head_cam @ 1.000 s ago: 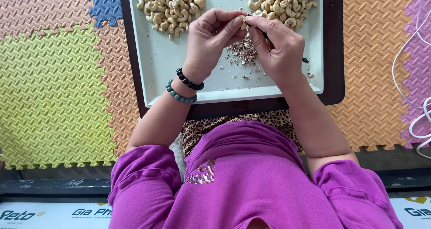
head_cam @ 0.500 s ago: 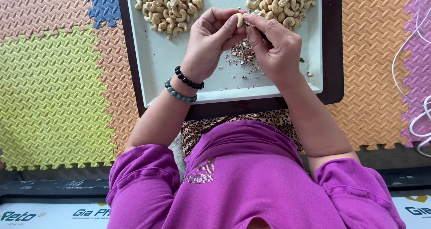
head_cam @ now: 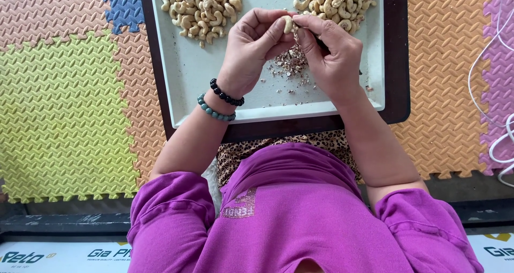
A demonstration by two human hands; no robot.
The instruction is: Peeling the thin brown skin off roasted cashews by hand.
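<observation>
- While I watched from the head view, the left hand (head_cam: 251, 50) and the right hand (head_cam: 329, 56) met above the pale tray (head_cam: 187, 91), both pinched on one cashew nut (head_cam: 288, 23).
- The nut sat between the fingertips of the two hands, above a small heap of brown skin flakes (head_cam: 289, 66) on the tray.
- I judged the nut light, hard and brittle, with a curved body that could snap at its thin middle, so the thicker ends looked the safest places to hold.
- Its skin seemed thin and flaky, so a light scraping touch looked better than a squeeze.
- One pile of cashews (head_cam: 202, 10) lay at the tray's far left, and another pile (head_cam: 332, 0) at the far right, just beyond the right hand.
- The tray rested on a dark board (head_cam: 399, 64), over coloured foam mats (head_cam: 64, 107).
- Two bead bracelets (head_cam: 219, 104) circled the left wrist.
</observation>
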